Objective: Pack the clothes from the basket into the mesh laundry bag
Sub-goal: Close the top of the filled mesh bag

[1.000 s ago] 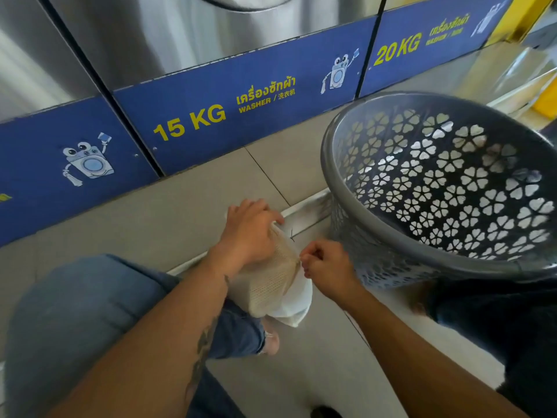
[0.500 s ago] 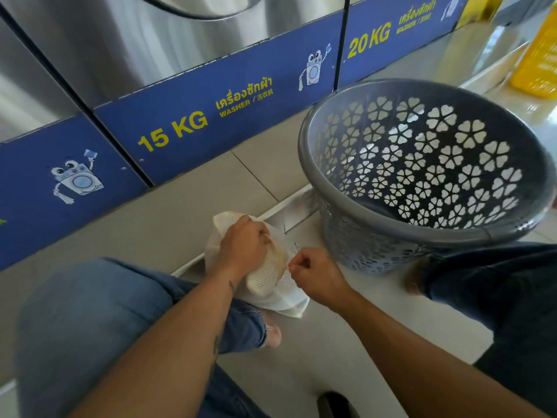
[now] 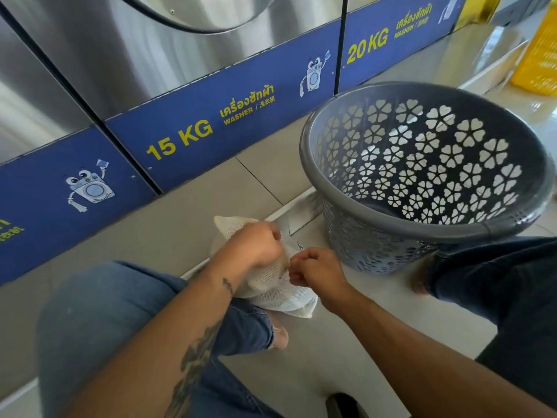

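Beyond the hands runs a row of stainless-steel washers (image 3: 126,55) with a blue panel (image 3: 211,122) below, lettered "15 KG" and "20 KG" in yellow. Pale beige floor tiles (image 3: 187,212) step down at a white edge strip (image 3: 297,206). Far to the upper right stands a yellow crate (image 3: 539,55), amid bright glare.

A pale grey tiled floor (image 3: 187,218) runs along the foot of a row of steel washing machines (image 3: 126,55) with blue panels; a low step with a white edge (image 3: 297,206) crosses it; a grey plastic laundry basket (image 3: 391,233) with flower-shaped holes stands upright on the lower level, just beside the step; a yellow crate (image 3: 539,55) sits far off at the right edge.
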A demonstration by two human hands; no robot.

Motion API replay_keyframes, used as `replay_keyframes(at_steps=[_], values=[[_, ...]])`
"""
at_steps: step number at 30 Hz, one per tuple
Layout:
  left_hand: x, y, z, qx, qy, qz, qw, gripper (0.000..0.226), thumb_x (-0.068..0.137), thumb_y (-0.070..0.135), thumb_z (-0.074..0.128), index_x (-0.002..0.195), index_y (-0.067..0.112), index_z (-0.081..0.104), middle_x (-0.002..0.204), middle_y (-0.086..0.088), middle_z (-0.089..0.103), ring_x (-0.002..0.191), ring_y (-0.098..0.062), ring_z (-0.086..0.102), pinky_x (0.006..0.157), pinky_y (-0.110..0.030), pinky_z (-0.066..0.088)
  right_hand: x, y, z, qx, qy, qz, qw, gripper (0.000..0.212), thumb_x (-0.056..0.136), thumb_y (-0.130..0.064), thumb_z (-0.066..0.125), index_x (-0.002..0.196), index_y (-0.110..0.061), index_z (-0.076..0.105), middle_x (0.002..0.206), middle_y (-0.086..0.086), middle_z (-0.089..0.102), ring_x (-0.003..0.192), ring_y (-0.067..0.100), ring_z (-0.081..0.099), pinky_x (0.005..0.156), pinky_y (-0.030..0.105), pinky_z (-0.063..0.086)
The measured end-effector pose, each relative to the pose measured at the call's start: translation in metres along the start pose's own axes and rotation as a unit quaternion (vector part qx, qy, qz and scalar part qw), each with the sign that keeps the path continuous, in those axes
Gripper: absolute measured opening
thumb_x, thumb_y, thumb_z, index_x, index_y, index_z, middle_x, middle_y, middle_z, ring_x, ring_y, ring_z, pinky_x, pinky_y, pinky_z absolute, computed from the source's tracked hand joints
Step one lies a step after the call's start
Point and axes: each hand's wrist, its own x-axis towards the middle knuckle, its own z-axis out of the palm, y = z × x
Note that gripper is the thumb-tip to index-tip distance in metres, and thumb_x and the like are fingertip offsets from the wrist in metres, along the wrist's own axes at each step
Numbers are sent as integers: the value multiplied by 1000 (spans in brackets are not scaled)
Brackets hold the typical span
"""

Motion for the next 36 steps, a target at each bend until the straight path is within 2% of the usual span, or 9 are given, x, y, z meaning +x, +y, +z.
replay_keyframes(at_steps=[3,6,10,13,20,26,31,34,36], values=[[-3,-2,20,-40,-113,-16,993,49,94,18,48,143,23,46,146,-8,48,129,-27,49,107,-36,39,-5,0,-1,63,-14,51,997,6,82,10,66,83,11,72,74,23,67,68,30,65,76,47,62],[-2,-8,31,-151,-148,-34,977,49,91,19,48,138,33,51,134,-4,59,117,-22,57,104,-35,42,-10,4,-2,78,-23,80,993,9,79,13,65,86,15,71,74,25,65,70,33,64,79,50,62],[0,-17,44,-190,-71,-8,979,18,84,15,62,87,22,78,91,10,73,93,-12,64,92,-31,50,-9,13,0,65,-26,95,993,10,76,15,67,82,9,74,72,23,67,67,31,67,77,48,64],[3,-22,49,-269,-29,-7,963,18,80,6,67,75,21,77,84,7,74,88,-11,66,87,-30,52,-6,13,1,35,-17,90,995,15,76,16,68,81,2,73,76,25,69,67,31,68,75,46,65],[10,-23,57,-350,12,9,937,17,86,5,64,82,17,74,84,0,74,83,-15,68,79,-28,54,3,1,-1,-60,-7,68,996,14,78,8,74,83,-4,76,77,20,73,68,29,71,72,44,65],[13,-20,55,-362,-2,11,932,10,87,10,66,88,15,74,89,-2,75,90,-16,70,84,-29,55,6,2,-5,-75,-2,47,996,18,80,-1,75,76,-19,78,82,-1,72,79,18,66,66,30,57],[11,-20,51,-358,-23,8,934,12,82,11,72,93,15,74,86,-4,73,85,-14,68,76,-23,52,6,6,-7,2,-18,87,996,10,77,3,80,84,-4,77,76,13,73,68,21,70,69,32,63],[11,-20,51,-362,-18,6,932,11,81,9,73,90,15,75,82,1,71,80,-10,66,73,-19,49,5,8,-2,-48,-6,45,998,14,75,4,79,76,-9,74,74,12,73,70,24,72,74,41,64],[11,-20,52,-366,-19,7,930,10,80,9,73,86,16,75,83,2,72,83,-11,67,77,-21,51,5,9,1,-110,15,-2,994,19,74,2,80,75,-15,71,76,6,74,71,20,73,70,39,64]])
